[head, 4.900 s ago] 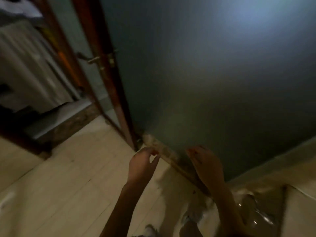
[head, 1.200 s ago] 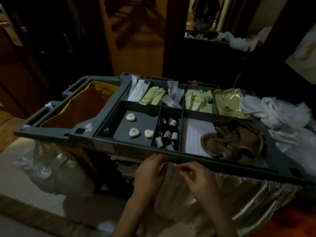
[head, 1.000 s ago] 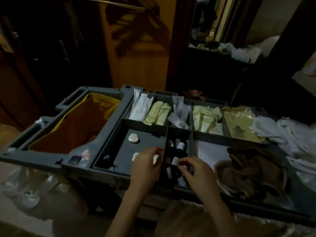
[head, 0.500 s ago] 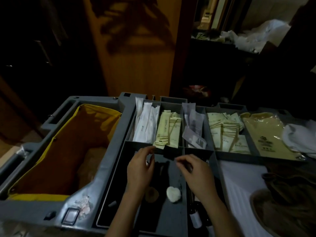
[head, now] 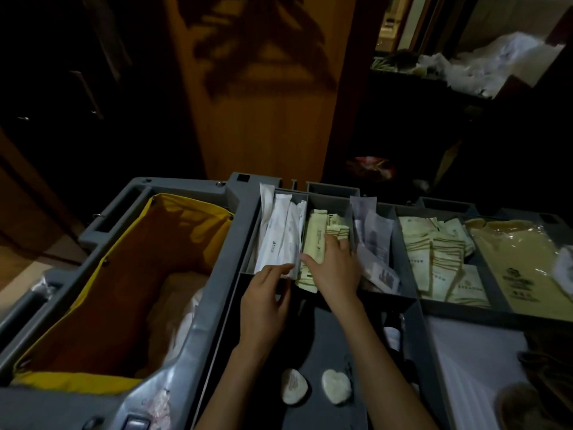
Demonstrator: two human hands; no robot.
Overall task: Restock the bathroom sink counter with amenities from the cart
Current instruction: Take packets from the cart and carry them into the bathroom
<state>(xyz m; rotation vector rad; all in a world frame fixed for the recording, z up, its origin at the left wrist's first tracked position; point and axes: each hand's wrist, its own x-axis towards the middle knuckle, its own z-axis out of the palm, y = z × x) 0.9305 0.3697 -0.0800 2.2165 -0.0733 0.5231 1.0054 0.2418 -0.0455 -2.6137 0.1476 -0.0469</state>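
**Desk:** Where are the amenities?

**Photographer:** In the grey top tray of the cart [head: 238,231]. The cream packets [head: 314,240] stand in the second of five rear compartments. The right hand [head: 336,268] lies on them, its fingers [head: 333,243] stretched flat and gripping nothing that shows. The left hand [head: 266,293] reaches in beside it, relaxed and holding nothing, its tips at the divider by the long white packets [head: 279,234].

**Desk:** What surrounds them?

**Photographer:** To the right come greyish sachets [head: 372,237], folded cream sachets [head: 434,252], then a tan wrapped bag [head: 511,259]. In the near compartment, between the forearms, two pale round soaps [head: 294,387] lie side by side. A yellow-lined bag [head: 186,218] fills the cart's left end.

**Desk:** Anything unclear?

**Photographer:** The right palm covers the packets' near ends, so I cannot tell whether one is lifted. The small bottles [head: 392,333] right of the forearm sit in shadow and cannot be counted. A white sheet [head: 471,352] and a brown cloth [head: 527,408] are cut off at the lower right. Behind the cart stand a wooden door [head: 263,119] and a dim shelf heaped with white linen [head: 496,63].
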